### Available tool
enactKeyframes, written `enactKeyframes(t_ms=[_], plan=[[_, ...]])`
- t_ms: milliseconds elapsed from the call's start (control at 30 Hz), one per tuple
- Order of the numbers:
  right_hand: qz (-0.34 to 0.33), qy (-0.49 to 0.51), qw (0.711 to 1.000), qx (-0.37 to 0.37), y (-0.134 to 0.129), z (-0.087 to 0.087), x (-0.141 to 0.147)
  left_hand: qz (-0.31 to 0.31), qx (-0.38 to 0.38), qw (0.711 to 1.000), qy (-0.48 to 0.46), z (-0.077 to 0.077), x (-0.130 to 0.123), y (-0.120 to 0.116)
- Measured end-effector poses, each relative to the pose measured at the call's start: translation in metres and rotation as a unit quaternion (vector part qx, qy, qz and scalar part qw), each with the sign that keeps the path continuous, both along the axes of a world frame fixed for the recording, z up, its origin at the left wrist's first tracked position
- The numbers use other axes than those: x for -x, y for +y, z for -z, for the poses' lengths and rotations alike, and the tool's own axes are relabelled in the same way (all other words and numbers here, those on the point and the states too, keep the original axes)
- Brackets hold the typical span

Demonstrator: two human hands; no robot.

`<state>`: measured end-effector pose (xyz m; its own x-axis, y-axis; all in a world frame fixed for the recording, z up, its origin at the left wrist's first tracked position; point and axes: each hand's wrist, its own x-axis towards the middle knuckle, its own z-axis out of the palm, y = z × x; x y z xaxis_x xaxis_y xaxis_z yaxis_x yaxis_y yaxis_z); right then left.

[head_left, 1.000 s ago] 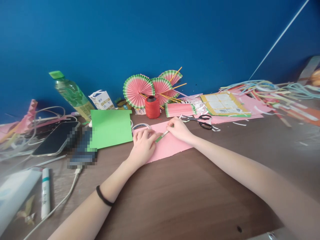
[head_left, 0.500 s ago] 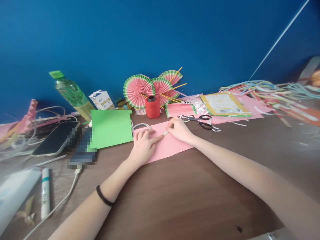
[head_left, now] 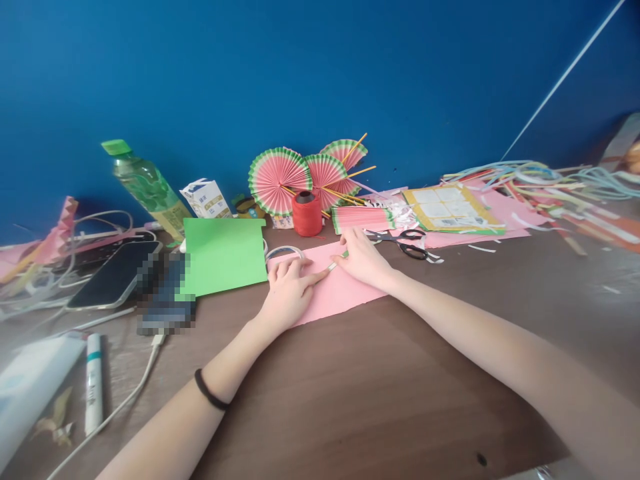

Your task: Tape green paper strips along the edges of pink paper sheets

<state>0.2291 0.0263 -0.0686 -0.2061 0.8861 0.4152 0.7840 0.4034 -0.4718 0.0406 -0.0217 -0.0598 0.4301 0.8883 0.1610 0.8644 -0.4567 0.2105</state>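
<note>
Head view, from where I stand: the left hand (head_left: 290,287) leans on the pink paper (head_left: 345,290), fingers spread, its index stretched to the near end of a narrow white-and-green strip (head_left: 332,267), seemingly to pin both flat. Its grip is loose, pressing rather than clasping. The right hand (head_left: 367,261) bends over the strip's far end, thumb and fingers slightly parted; whether that grip pinches it, I can't tell. Having a hand at either end probably keeps the slip straight.

The strip lies on the pink paper between the hands, its long axis slanting away and to the right. The paper runs roughly left to right on the counter (head_left: 320,393), right end farther off. Scissors (head_left: 413,251) sit just past the right hand, handles rightward, apparently for easy reach.
</note>
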Motion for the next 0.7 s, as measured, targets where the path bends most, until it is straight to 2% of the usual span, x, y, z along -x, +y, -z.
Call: enactKeyframes(t_ms=[300,433,500,600,700], plan=[[-0.019,0.073,0.997,0.015,0.013,0.006,-0.014,0.002,-0.007,1.0,-0.008,0.002,0.0,-0.001],[-0.02,0.04,0.999,-0.015,0.014,0.009,-0.016,0.01,-0.012,1.0,-0.026,0.0,0.0,-0.001],[-0.026,0.021,0.999,-0.029,0.013,0.01,-0.015,-0.017,-0.021,0.998,-0.059,-0.002,0.001,-0.001],[-0.059,0.001,0.998,-0.037,0.01,0.008,-0.014,-0.106,-0.046,0.987,-0.108,-0.006,0.003,-0.002],[-0.102,-0.013,0.994,-0.035,0.007,0.004,-0.012,-0.145,-0.047,0.984,-0.088,-0.006,0.003,-0.002]])
